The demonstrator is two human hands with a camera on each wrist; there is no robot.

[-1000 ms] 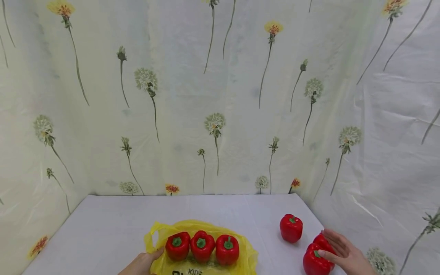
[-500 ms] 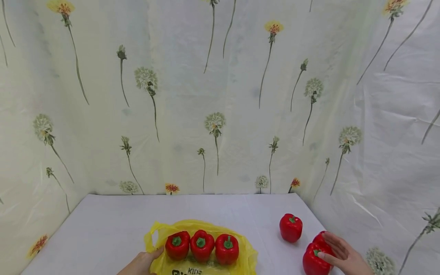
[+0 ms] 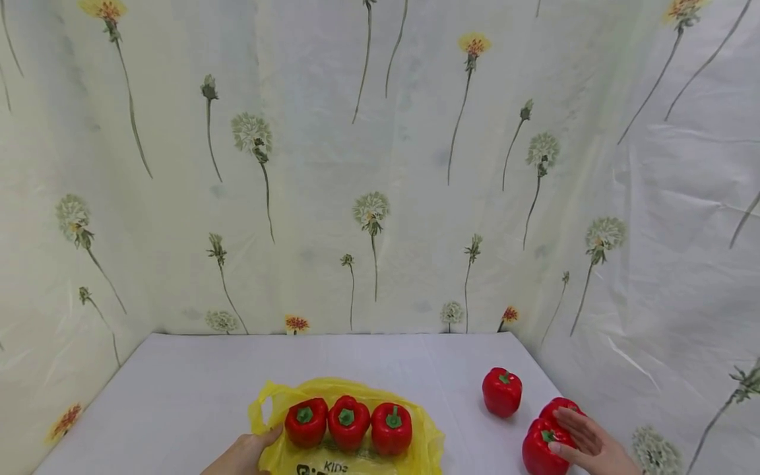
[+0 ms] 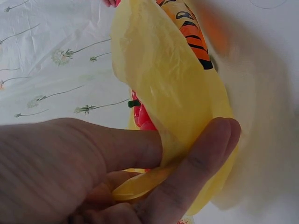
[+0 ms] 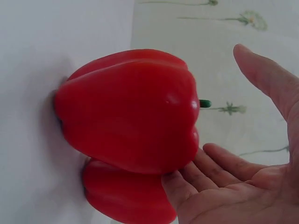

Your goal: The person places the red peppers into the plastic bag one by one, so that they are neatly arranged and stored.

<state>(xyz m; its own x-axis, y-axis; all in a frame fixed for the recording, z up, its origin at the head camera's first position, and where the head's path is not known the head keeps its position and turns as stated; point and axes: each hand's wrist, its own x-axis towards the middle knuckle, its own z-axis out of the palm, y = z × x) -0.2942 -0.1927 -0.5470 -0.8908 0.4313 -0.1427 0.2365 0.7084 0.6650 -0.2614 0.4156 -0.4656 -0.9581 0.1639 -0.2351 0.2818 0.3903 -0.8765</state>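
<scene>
My left hand (image 3: 245,455) pinches the edge of a yellow plastic bag (image 3: 426,439) between thumb and fingers, as the left wrist view shows close up. Inside the bag sit three red bell peppers in a row: the left one (image 3: 306,432), the middle one (image 3: 349,430) and the right one (image 3: 392,435). Over at the right, my right hand (image 3: 598,450) is spread beside a front bell pepper (image 5: 131,112), thumb apart from it and fingertips at its side. A second bell pepper (image 5: 131,193) stands against that one, partly hidden by the hand.
Another red bell pepper (image 3: 502,393) stands farther back on the right of the white table (image 3: 190,382). A curtain (image 3: 309,165) printed with dandelions encloses the table's back and sides.
My right hand has drawn back slightly downward from the rear pepper, so more of that pepper shows. The left hand and bag hold their place.
</scene>
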